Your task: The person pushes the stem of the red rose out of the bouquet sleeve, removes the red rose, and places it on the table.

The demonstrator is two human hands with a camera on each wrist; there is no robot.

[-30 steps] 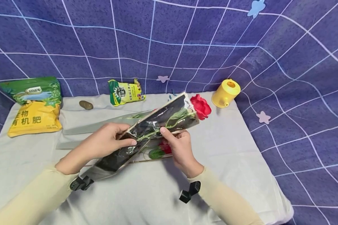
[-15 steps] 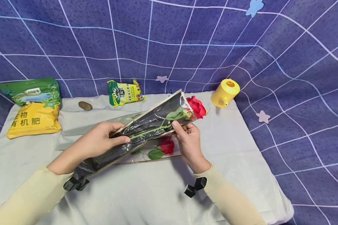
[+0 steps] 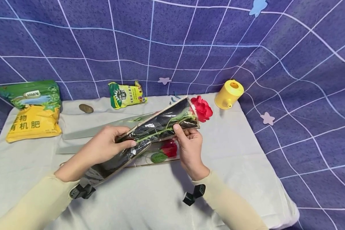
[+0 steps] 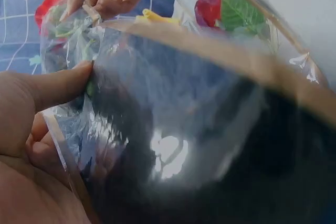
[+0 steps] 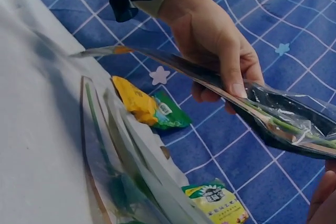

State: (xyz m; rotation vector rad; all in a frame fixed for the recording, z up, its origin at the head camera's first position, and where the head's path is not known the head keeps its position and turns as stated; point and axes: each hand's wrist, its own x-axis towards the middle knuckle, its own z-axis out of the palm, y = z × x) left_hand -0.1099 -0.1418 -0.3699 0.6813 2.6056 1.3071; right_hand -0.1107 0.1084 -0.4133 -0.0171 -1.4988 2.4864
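Both hands hold a black flower sleeve (image 3: 158, 119) with a clear front and a pale edge, tilted up to the right above the table. A red rose (image 3: 202, 109) pokes out of its wide end; its green stem (image 3: 155, 134) shows through the clear film. My left hand (image 3: 107, 143) grips the sleeve around its middle, thumb on top. My right hand (image 3: 189, 145) pinches the lower edge close to the bloom, thumb over the film. In the left wrist view the crinkled film (image 4: 100, 129) lies under the left thumb. Beneath, a second red rose (image 3: 169, 149) lies in a clear sleeve.
Another long wrapped sleeve (image 3: 86, 131) lies behind on the white cloth (image 3: 233, 166). Along the back are a green-and-yellow fertilizer bag (image 3: 34, 110), a brown stone (image 3: 86, 108), a small yellow-green packet (image 3: 127, 95) and a yellow watering can (image 3: 229, 95). Blue gridded fabric hangs behind and at right.
My right hand has slid along the sleeve toward the rose. The sleeve has shifted slightly left and turned a little, uncovering more of the lower rose. Both hands keep hold.
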